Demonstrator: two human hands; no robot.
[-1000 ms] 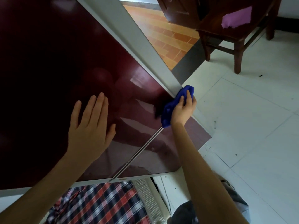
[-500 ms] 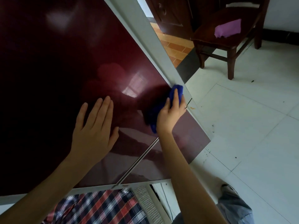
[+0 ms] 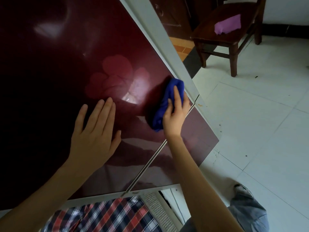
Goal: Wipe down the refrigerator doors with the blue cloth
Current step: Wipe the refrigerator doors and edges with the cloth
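Head view, right hand: the right hand (image 3: 173,114) is pressed over the blue cloth (image 3: 164,104), fingers curled loosely around the bunched fabric so it is pinned against the glossy surface and can be dragged.
Head view, cloth position: the blue cloth is held against the upper refrigerator door (image 3: 70,67), close to that door's right edge and just above the seam (image 3: 150,163) dividing it from the lower door (image 3: 197,136).
Head view, left hand: the left hand (image 3: 95,134) is laid flat on the upper door, fingers spread and extended, nothing gripped; it is judged to serve as a brace.
Head view, door frame: the pale side strip (image 3: 167,46) runs just beside the cloth, so the edge zone appears to be the area under work.
Head view, progress: a large dark area of door at the left is judged possibly still to be wiped.
Head view, surroundings: a wooden chair (image 3: 229,32) carrying a purple cloth (image 3: 229,25) stands well apart on the tiled floor (image 3: 259,123).
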